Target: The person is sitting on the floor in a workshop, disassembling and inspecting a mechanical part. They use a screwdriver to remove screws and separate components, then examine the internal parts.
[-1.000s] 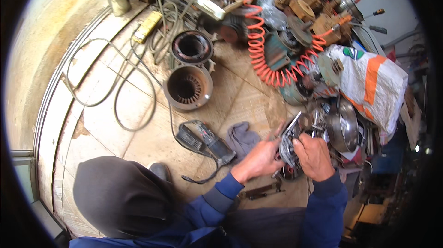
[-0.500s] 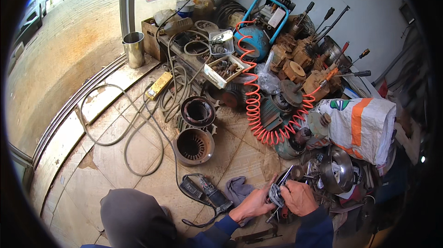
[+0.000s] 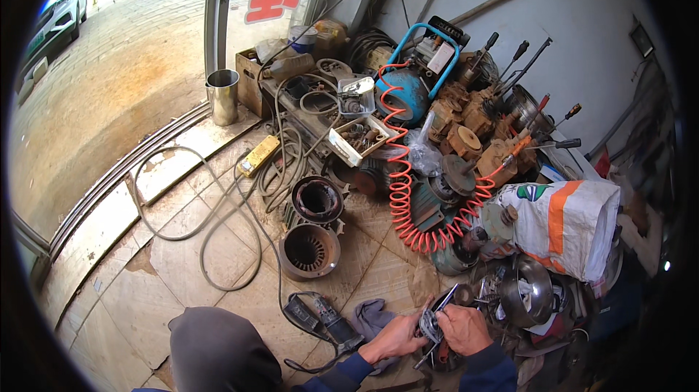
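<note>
Low in the view, a small grey metal part [image 3: 428,325] is gripped by my left hand [image 3: 392,339], its fingers wrapped round the near side. Closed against the other side of the part is my right hand [image 3: 466,328]; its fingertips are turned away, and what they pinch is hidden. A thin silver rod-like tool [image 3: 448,296] sticks up between the hands. Just left of my left hand lies a purple-grey rag [image 3: 371,317], beside a corded power tool [image 3: 336,325] on the tiles. Loose metal parts are heaped right of my right hand, around a steel bowl [image 3: 526,291].
Two round motor housings [image 3: 309,252] stand on the floor ahead. A coiled orange air hose [image 3: 400,202] hangs from a blue compressor [image 3: 404,97]. A white sack [image 3: 564,224] is at the right, rusty castings [image 3: 466,140] behind it. Looped cable [image 3: 204,239] lies left.
The whole scene has shifted down slightly in the picture as the head tilted. Both hands stay together at the metal part, with only a slight shift of grip.
</note>
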The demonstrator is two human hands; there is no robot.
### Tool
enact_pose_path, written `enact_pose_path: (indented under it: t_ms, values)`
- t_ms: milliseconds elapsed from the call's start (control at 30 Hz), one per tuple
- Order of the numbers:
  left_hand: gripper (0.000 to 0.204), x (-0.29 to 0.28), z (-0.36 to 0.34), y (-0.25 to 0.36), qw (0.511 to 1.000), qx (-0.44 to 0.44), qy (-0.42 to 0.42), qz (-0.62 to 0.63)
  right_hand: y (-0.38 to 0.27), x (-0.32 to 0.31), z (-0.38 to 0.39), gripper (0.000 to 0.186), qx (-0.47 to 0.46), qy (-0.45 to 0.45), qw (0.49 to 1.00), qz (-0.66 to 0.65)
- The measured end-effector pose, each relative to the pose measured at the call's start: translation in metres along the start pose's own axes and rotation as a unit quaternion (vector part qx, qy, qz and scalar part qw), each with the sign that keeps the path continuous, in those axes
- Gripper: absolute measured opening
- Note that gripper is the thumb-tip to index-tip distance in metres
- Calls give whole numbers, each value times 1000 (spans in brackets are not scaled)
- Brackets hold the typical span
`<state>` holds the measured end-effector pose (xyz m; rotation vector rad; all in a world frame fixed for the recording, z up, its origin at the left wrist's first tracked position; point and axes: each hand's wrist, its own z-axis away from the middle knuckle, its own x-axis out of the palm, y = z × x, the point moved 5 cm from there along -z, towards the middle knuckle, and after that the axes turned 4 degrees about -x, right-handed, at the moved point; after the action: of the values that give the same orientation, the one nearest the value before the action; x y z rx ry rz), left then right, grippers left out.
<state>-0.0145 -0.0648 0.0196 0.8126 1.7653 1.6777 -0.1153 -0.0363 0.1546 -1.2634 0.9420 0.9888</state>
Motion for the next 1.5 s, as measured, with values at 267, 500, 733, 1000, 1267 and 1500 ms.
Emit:
enact_pose_path:
  t_ms: [267,500,733,1000,1267,1500]
  values:
    - [42,-16,-2,-6,997,-49,59,28,-7,-7,-7,31,46,52,995,-68]
    - [19,-96,-14,-27,943,-63,277,173,6,8,-42,27,16,33,995,-89]
    - [21,-218,-49,-29,888,-95,436,113,51,40,-166,27,-34,14,988,-152]
    - [31,-214,-62,-67,887,-111,443,64,11,2,-392,33,-82,125,980,-133]
    - [38,-208,-65,-46,876,-137,462,2,-16,-4,-545,73,51,218,967,-121]
    - [47,-206,-60,-69,871,-125,475,-3,-3,52,-595,41,193,80,905,-372]
